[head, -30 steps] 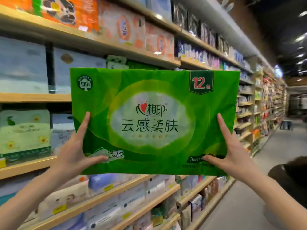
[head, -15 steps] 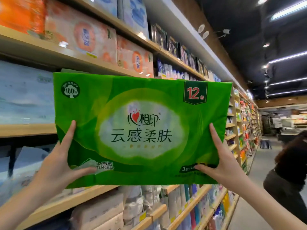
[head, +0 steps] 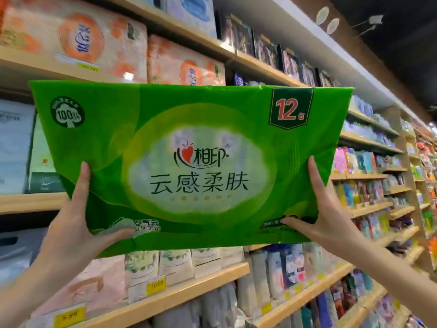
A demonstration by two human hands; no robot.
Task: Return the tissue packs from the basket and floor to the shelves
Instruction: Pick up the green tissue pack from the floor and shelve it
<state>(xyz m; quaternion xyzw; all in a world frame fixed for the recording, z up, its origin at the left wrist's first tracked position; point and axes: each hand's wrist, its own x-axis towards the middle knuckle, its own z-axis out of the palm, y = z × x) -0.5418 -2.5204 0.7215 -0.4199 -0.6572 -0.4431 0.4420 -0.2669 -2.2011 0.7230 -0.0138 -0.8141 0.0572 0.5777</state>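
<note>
A large green tissue pack (head: 194, 147) marked "12" fills the middle of the view, held up flat in front of the shelves. My left hand (head: 75, 223) grips its lower left corner, thumb on the front face. My right hand (head: 324, 216) grips its lower right corner the same way. The pack hangs at the height of the shelf opening below the orange packs (head: 78, 41) and hides most of that opening. Neither a basket nor the floor shows.
Wooden shelf boards (head: 179, 297) run along the left, stocked with pale blue packs (head: 14, 147) at left and white and pink packs below. Yellow price tags (head: 156, 286) sit on the shelf edges. The aisle of shelves stretches away on the right.
The view has tilted up and closer to the shelves. The green pack has risen toward the shelf opening under the orange packs. The person seen at the right edge is out of view.
</note>
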